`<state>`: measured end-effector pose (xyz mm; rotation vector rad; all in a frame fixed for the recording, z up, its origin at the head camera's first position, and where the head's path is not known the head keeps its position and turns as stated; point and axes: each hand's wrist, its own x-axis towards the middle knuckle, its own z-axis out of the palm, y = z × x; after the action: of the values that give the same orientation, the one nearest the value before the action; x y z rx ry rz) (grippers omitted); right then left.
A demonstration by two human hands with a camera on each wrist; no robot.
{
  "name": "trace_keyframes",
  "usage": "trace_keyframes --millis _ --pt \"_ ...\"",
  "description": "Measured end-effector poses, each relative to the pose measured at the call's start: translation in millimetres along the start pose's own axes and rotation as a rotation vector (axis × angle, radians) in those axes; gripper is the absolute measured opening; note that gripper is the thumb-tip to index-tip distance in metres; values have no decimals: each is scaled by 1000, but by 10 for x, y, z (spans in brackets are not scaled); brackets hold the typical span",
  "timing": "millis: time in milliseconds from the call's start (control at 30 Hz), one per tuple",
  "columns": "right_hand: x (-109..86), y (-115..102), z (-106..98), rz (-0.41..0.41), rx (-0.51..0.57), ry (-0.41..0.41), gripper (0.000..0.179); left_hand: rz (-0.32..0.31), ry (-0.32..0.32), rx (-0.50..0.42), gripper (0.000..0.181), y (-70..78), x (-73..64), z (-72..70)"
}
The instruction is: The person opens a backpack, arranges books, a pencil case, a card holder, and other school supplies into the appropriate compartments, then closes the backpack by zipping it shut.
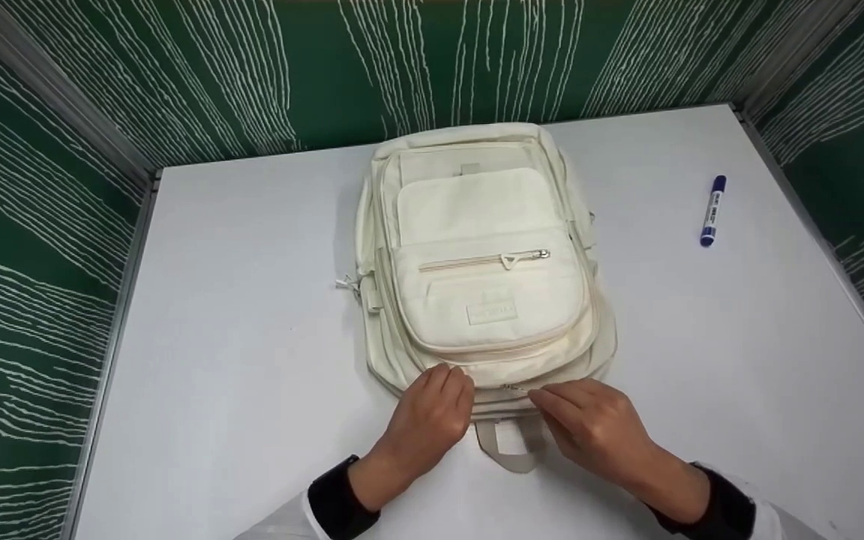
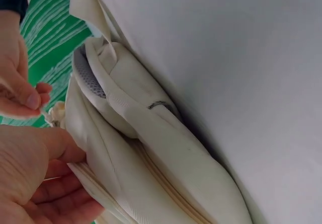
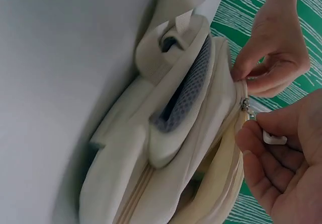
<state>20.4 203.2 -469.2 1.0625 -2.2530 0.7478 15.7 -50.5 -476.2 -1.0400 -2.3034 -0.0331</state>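
Observation:
A cream backpack [image 1: 484,202] lies front side up on the white table, its top handle [image 1: 511,457] toward the person. My right hand [image 1: 601,424] pinches a white zipper pull [image 3: 274,137] between thumb and fingers. The metal zipper slider [image 3: 245,103] shows just beyond those fingertips. Below it in the right wrist view, the compartment gapes, with its pale lining [image 3: 214,178] visible. My left hand [image 1: 436,405] pinches the fabric edge beside the zipper, to the left of the slider. In the left wrist view the thumb of my left hand [image 2: 30,168] lies against the bag's fabric.
A marker [image 1: 712,211] with a purple cap lies on the white table [image 1: 252,300], right of the backpack. Green panels [image 1: 447,67] with white wavy lines stand behind the table and along both sides. A front pocket zipper [image 1: 484,261] runs across the bag.

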Motion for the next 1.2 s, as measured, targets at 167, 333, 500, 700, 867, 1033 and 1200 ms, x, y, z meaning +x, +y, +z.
trace_keyframes --millis 167,333,500,700,867,1033,1200 --pt "-75 141 -118 40 -36 15 42 -13 -7 -20 12 -17 -8 -17" --pt "-141 365 -243 70 -58 33 36 -11 -13 -27 12 -27 -22 -23" --pt "-178 625 -346 120 -111 37 16 -10 -12 -43 14 -33 -23 -22" --pt "-150 859 -401 158 -190 18 24 -20 -29 -27 19 -23 -9 -26" --pt "-58 1047 -401 150 -211 30 21 -15 -22 -17 19 -28 -18 -15" --pt "61 1262 -388 126 -255 13 21 -9 -11 -16 19 -28 -26 -14" --pt "171 1445 -345 87 -274 10 23 2 -11 -17 15 -30 -30 -14"
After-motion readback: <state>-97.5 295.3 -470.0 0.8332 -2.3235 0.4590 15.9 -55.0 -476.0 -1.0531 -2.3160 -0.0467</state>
